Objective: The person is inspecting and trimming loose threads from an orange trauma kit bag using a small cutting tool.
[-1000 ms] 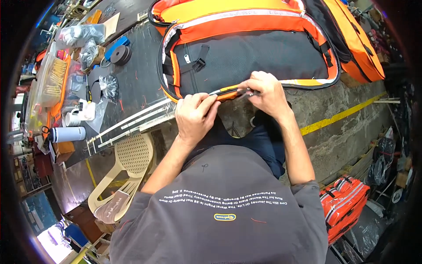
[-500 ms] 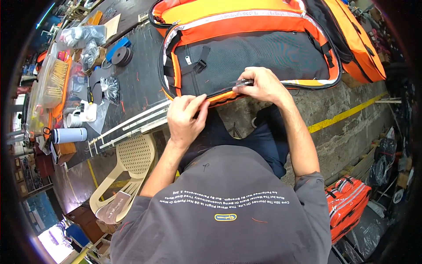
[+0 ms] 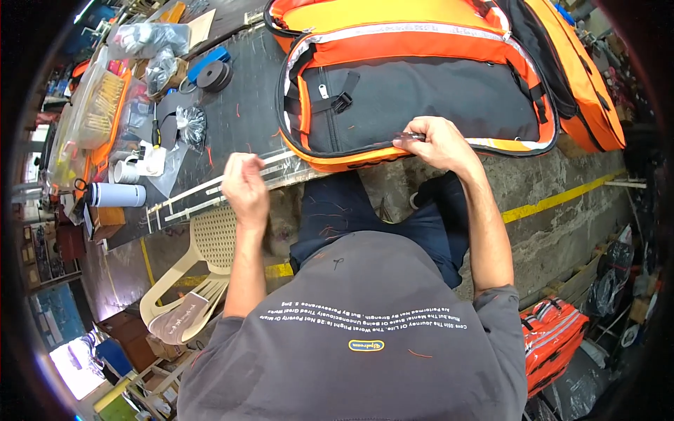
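Observation:
An orange and black fabric bag [image 3: 428, 102] lies open on the dark table, its black inner panel facing up with a strap and plastic buckle. At its near rim is my right hand [image 3: 444, 146], closed around small dark thread snips [image 3: 410, 136]. Off to the left of the bag, above the table's front edge, my left hand [image 3: 246, 191] is raised with its fingers pinched together. Whatever it may hold is too small to make out.
Left on the table [image 3: 246, 105] are a black tape roll [image 3: 214, 76], a screwdriver [image 3: 156, 130], a white mug [image 3: 126, 172] and a white bottle [image 3: 118, 195]. A beige plastic chair [image 3: 214, 235] stands at the left. Another orange bag [image 3: 551, 340] lies low right.
My left hand has left the bag's near rim and moved left, fingers still pinched. My right hand keeps the snips at the rim. The bag sits slightly farther right in view.

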Motion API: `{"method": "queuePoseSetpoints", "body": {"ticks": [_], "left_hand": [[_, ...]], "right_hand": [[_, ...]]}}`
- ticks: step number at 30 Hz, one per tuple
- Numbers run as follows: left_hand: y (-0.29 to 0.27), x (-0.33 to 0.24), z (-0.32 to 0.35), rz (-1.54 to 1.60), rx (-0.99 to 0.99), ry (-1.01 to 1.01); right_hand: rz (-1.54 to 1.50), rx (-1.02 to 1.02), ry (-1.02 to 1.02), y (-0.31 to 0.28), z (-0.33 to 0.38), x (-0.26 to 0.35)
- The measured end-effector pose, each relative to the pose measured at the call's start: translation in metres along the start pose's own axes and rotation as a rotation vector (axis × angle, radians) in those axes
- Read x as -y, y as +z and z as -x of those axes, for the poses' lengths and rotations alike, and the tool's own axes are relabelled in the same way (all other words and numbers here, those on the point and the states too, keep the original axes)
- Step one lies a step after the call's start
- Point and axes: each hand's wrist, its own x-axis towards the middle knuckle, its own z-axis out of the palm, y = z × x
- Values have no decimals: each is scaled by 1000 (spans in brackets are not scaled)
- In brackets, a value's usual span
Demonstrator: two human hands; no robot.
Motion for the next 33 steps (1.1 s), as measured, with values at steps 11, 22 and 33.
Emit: {"method": "queuePoseSetpoints", "body": {"ticks": [11,22,33], "left_hand": [[20,-42,-7,-92,270,342],[-39,-10,-38,348,-266,-185],[21,-45,-20,-74,353,392]], "right_hand": [[-82,-145,-117,17,42,7],[-151,-169,-118,22,62,5],[-98,-219,-175,29,65,1]]}}
